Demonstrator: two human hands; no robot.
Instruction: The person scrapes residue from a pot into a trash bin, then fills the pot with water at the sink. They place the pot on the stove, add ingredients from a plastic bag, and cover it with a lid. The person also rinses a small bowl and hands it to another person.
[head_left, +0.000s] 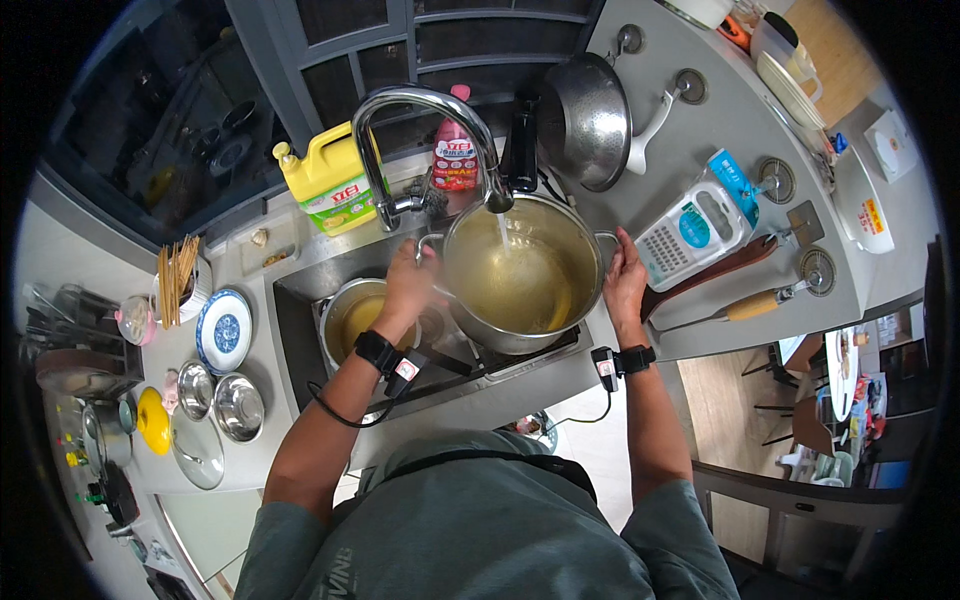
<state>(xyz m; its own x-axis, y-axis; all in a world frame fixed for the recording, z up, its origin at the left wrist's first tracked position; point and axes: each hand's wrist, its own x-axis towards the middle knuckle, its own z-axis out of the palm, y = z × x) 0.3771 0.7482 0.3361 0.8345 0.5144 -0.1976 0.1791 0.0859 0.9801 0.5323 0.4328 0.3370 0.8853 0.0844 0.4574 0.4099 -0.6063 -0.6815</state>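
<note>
My left hand (411, 281) and my right hand (625, 277) grip the two side handles of a large stainless steel pot (523, 270). Water runs from the curved chrome faucet (497, 196) into the pot, which holds some yellowish-looking liquid. The pot is over the right part of the steel sink (300, 270). A smaller metal pot (330, 322) with liquid in it sits in the sink's left part, partly hidden by my left hand and wrist.
Behind the sink stand a yellow detergent jug (334, 180) and a pink bottle (454, 154). A metal colander (589, 120) leans at the back right. On the left counter are a blue-and-white plate (224, 331), metal bowls (238, 407) and chopsticks (177, 277).
</note>
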